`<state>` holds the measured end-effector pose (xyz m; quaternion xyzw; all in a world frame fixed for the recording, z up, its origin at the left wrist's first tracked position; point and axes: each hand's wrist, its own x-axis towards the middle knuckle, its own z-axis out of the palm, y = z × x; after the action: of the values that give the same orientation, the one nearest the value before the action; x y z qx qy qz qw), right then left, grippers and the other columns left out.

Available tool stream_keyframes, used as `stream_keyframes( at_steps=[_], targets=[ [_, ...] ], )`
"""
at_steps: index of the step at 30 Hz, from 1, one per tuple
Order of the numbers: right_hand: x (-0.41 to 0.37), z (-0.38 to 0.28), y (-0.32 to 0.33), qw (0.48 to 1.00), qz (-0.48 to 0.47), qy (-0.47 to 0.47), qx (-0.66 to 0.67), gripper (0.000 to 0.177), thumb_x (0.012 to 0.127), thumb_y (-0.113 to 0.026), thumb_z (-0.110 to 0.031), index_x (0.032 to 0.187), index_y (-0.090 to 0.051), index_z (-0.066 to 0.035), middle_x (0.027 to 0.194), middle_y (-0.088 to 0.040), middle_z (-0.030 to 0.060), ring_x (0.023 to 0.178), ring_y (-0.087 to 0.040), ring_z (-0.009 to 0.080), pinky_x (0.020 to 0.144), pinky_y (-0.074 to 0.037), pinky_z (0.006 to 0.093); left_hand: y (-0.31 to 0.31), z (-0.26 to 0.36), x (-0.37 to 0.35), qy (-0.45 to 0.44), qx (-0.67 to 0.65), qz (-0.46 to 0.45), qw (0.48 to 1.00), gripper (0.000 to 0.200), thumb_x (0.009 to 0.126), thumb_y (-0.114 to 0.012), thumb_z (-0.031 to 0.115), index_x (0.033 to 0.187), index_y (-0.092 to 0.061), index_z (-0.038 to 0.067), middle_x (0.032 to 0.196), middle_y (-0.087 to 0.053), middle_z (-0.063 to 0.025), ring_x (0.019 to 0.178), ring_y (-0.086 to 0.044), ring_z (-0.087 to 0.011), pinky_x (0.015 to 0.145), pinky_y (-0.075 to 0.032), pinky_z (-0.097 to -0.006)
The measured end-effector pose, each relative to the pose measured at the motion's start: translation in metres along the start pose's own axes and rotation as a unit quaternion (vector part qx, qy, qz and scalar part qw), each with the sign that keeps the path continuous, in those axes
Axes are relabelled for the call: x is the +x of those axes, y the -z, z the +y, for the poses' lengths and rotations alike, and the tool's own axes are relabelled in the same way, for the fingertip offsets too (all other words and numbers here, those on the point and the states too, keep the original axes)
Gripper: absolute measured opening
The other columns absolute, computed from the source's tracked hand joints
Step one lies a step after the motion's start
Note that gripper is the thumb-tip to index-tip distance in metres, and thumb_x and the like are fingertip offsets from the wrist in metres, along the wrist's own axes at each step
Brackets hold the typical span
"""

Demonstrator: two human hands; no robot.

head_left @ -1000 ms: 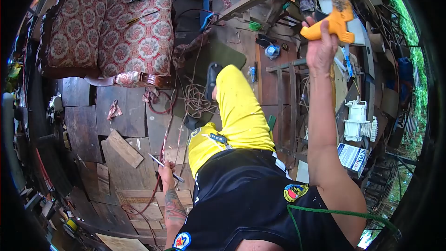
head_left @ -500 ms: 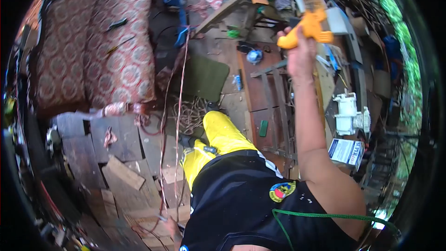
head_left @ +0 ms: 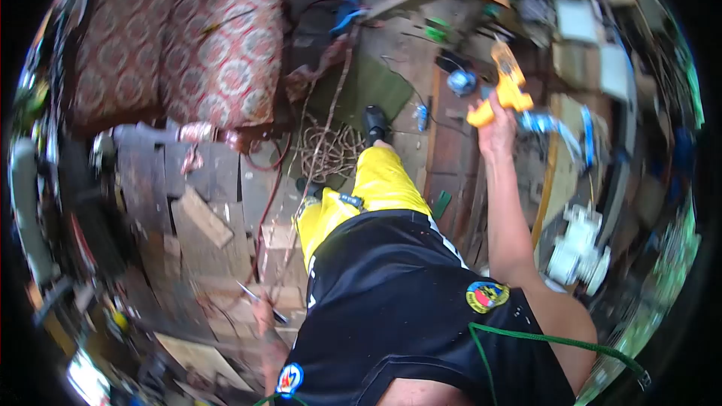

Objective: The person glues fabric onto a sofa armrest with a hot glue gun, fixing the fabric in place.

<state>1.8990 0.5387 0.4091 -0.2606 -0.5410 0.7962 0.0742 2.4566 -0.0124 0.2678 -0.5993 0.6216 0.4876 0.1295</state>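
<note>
My right hand [head_left: 498, 129] is stretched out ahead at the right, fingers wrapped round the handle of a yellow pistol-shaped tool [head_left: 511, 89]. The tool's narrow end points away from me, over the cluttered floor. Low on the left, my left hand [head_left: 262, 311] hangs beside my hip, closed round a thin, silvery, pointed tool [head_left: 248, 289]; blur hides its exact kind. A pinkish cord [head_left: 329, 131] runs down close to that hand.
A patterned, cushioned seat [head_left: 233, 75] stands at the upper left, with tools on it. Tangled rope [head_left: 329, 154] lies by my feet. A white machine part [head_left: 577, 246] sits at the right, near blue strips [head_left: 587, 135]. Loose boards [head_left: 204, 218] cover the left floor.
The view has tilted and shifted. My right hand, still round the yellow tool, appears lower and nearer my body. More of my left hand and its thin tool now shows.
</note>
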Motion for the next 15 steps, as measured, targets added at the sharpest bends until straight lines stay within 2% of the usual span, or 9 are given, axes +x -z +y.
stream_keyframes(
  at_steps=[1,2,3,5,7,10,13,15],
  targets=[
    [0.014,0.006,0.010,0.999,0.013,-0.030,-0.023,0.033,0.098,-0.071,-0.016,0.127,-0.056,-0.011,0.103,-0.060,0.0035,0.094,-0.062,0.0212,0.087,-0.057,0.0483,-0.007,0.005,-0.007,-0.025,-0.015,0.029,0.999,0.039,0.098,-0.069,0.030,0.068,-0.053,0.012,0.060,-0.050,0.0014,0.055,-0.045,-0.0111,0.050,-0.037,-0.0316],
    [0.037,0.019,0.030,0.997,0.006,-0.065,-0.036,0.038,0.097,-0.073,-0.016,0.131,-0.056,-0.011,0.112,-0.061,0.0037,0.098,-0.061,0.0228,0.081,-0.057,0.0452,-0.010,0.013,-0.017,0.018,-0.012,0.028,0.999,0.041,0.095,-0.071,0.032,0.064,-0.053,0.012,0.060,-0.050,0.0008,0.055,-0.046,-0.0121,0.050,-0.038,-0.0327],
    [0.047,0.023,0.033,0.993,0.005,-0.090,-0.070,0.038,0.097,-0.073,-0.016,0.130,-0.055,-0.011,0.112,-0.061,0.0037,0.098,-0.061,0.0227,0.082,-0.056,0.0454,-0.021,0.037,-0.034,0.043,-0.006,0.068,0.997,0.042,0.094,-0.072,0.034,0.063,-0.054,0.011,0.060,-0.051,0.0005,0.056,-0.047,-0.0124,0.051,-0.039,-0.0337],
    [0.078,0.036,0.041,0.977,-0.019,-0.150,-0.148,0.035,0.097,-0.073,-0.017,0.127,-0.056,-0.011,0.106,-0.060,0.0024,0.091,-0.061,0.0193,0.076,-0.057,0.0417,-0.052,0.062,-0.062,0.072,-0.073,0.162,0.982,0.039,0.098,-0.067,0.031,0.066,-0.056,0.011,0.062,-0.054,0.0006,0.056,-0.049,-0.0119,0.052,-0.039,-0.0331],
    [0.096,0.037,0.045,0.962,-0.057,-0.180,-0.195,0.031,0.098,-0.072,-0.013,0.125,-0.056,-0.009,0.099,-0.060,0.0015,0.084,-0.062,0.0159,0.073,-0.056,0.0378,-0.072,0.068,-0.071,0.090,-0.165,0.152,0.970,0.033,0.103,-0.062,0.029,0.076,-0.058,0.009,0.067,-0.055,-0.0007,0.060,-0.053,-0.0137,0.057,-0.042,-0.0302],
    [0.118,0.034,0.041,0.937,-0.095,-0.222,-0.251,0.030,0.097,-0.072,-0.012,0.123,-0.057,-0.009,0.098,-0.060,0.0006,0.083,-0.061,0.0143,0.071,-0.055,0.0343,-0.101,0.075,-0.079,0.095,-0.206,0.177,0.958,0.032,0.105,-0.059,0.027,0.080,-0.058,0.008,0.067,-0.055,-0.0014,0.059,-0.054,-0.0145,0.057,-0.044,-0.0308],
    [0.138,0.036,0.040,0.912,-0.153,-0.226,-0.308,0.028,0.098,-0.071,-0.016,0.120,-0.056,-0.009,0.097,-0.059,0.0013,0.083,-0.062,0.0156,0.071,-0.055,0.0355,-0.116,0.068,-0.082,0.123,-0.194,0.199,0.953,0.026,0.102,-0.062,0.025,0.088,-0.060,0.004,0.071,-0.056,-0.0012,0.057,-0.054,-0.0135,0.054,-0.047,-0.0311],
    [0.146,0.037,0.032,0.899,-0.157,-0.215,-0.347,0.029,0.097,-0.073,-0.014,0.122,-0.058,-0.009,0.098,-0.060,0.0003,0.079,-0.060,0.0116,0.069,-0.053,0.0308,-0.122,0.069,-0.078,0.136,-0.182,0.208,0.951,0.024,0.102,-0.063,0.024,0.090,-0.060,0.003,0.073,-0.057,-0.0015,0.058,-0.055,-0.0132,0.055,-0.049,-0.0307]
  ],
)
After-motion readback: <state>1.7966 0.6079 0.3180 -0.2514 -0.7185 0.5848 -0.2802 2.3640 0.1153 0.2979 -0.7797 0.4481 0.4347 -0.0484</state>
